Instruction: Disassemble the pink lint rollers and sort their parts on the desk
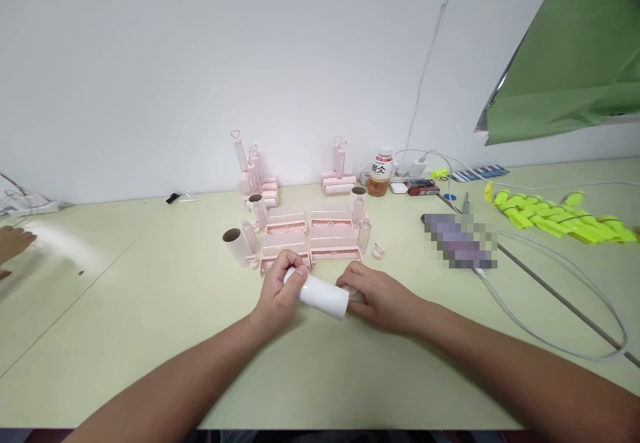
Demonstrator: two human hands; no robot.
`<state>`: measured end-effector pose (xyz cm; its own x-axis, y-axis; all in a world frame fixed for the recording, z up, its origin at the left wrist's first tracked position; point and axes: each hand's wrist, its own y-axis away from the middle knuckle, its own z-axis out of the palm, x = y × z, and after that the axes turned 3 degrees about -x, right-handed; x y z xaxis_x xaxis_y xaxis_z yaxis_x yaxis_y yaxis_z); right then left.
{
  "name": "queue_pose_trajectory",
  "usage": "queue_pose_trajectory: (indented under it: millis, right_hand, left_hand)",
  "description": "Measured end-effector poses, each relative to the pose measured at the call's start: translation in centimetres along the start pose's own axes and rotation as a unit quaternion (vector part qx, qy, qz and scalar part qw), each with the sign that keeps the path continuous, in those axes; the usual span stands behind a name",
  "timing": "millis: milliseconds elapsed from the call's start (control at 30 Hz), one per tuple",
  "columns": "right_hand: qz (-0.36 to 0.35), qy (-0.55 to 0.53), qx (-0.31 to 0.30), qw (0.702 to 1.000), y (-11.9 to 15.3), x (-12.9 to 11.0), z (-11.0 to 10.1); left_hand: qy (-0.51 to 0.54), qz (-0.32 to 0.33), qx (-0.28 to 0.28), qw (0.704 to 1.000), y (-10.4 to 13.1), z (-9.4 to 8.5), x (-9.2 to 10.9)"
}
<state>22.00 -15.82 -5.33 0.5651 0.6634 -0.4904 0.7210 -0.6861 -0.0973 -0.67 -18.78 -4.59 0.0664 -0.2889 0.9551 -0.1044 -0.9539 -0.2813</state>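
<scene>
A white lint roller refill [324, 296] lies tilted in my left hand [281, 291], whose fingers wrap round its left end. My right hand [377, 296] is closed just beside the refill's right end. A small pale pink part [353, 291] shows between its fingers; its shape is mostly hidden. Beyond my hands stand pink open cases [336, 251] in two rows. Upright at their sides are clear pink handles [364, 235] and paper-cored rolls [235, 246]. A small pink piece [379, 250] lies right of the cases.
Assembled pink lint rollers [340, 163] stand by the wall. A drink bottle [381, 173], a pixelated phone [457, 240] with a white cable [550, 350], and bright yellow strips [565, 216] are on the right. Another person's hand [15, 243] is at the far left. Green cloth [570, 63] hangs upper right.
</scene>
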Motion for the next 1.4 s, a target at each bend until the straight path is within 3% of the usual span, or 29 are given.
queue_pose_trajectory:
  millis: [267,433,667,967,1100,1233,1400]
  right_hand:
    - [0.002,0.044,-0.032,0.999,0.0,-0.8,-0.3]
    - [0.012,0.003,-0.008,1.000,0.0,-0.7,-0.8]
    - [0.060,0.014,-0.040,0.997,0.2,-0.8,-1.5]
    - [0.018,0.100,-0.053,0.993,0.7,-1.1,-2.3]
    - [0.015,-0.030,0.039,0.999,0.5,-1.6,-2.2]
    - [-0.005,-0.194,0.170,0.966,0.4,-1.7,-1.8]
    - [-0.071,-0.182,0.237,0.952,0.7,-1.4,-1.5]
  left_hand:
    - [0.062,-0.066,0.032,0.995,-0.3,0.4,0.7]
    - [0.098,-0.103,0.068,0.987,-0.6,0.5,1.0]
    - [0.122,-0.108,0.088,0.983,-0.8,0.3,0.7]
    - [0.139,-0.109,0.098,0.979,-0.9,0.3,0.5]
    - [0.139,-0.107,0.096,0.980,-0.9,0.2,0.3]
    - [0.134,-0.104,0.103,0.980,-0.9,0.1,0.0]
    - [0.114,-0.107,0.098,0.983,-0.9,0.3,-0.2]
